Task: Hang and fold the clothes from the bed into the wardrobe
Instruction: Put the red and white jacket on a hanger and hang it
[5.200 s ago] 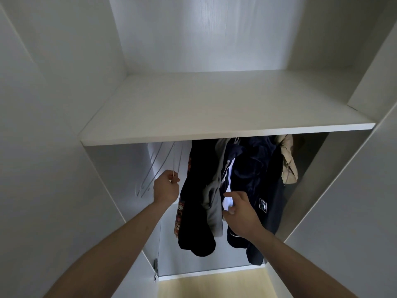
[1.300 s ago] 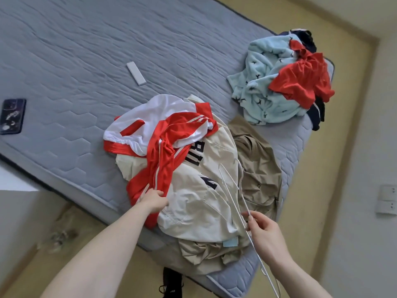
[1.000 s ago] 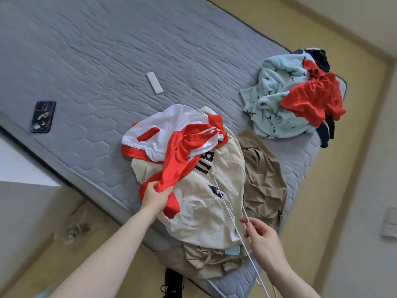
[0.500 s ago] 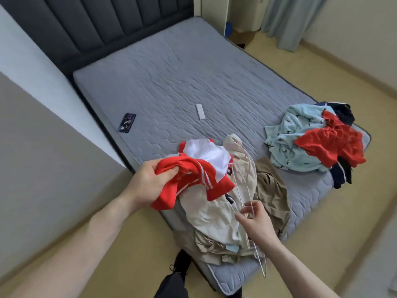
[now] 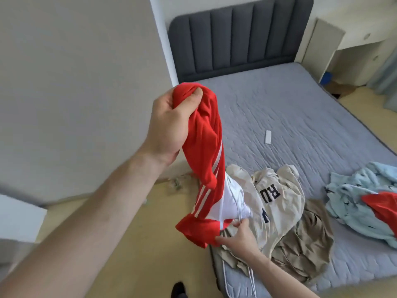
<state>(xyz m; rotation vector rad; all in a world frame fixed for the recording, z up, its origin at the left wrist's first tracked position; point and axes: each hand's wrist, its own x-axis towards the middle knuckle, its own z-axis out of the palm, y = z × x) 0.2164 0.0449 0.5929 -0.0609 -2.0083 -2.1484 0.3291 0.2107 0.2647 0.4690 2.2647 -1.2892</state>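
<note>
The left hand (image 5: 169, 127) grips a bunched red-and-white jersey (image 5: 206, 168), lifted above the bed (image 5: 300, 125). Below it, the right hand (image 5: 238, 239) pinches the jersey's lower hem along with a white wire hanger (image 5: 250, 278). Just beyond lie a cream top (image 5: 277, 203) and khaki garment (image 5: 305, 250).

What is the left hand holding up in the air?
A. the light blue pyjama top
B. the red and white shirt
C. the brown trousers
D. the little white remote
B: the left hand grips the bunched top of the red and white shirt and lifts it above the bed, while the right hand holds white hangers at its lower edge.
</note>
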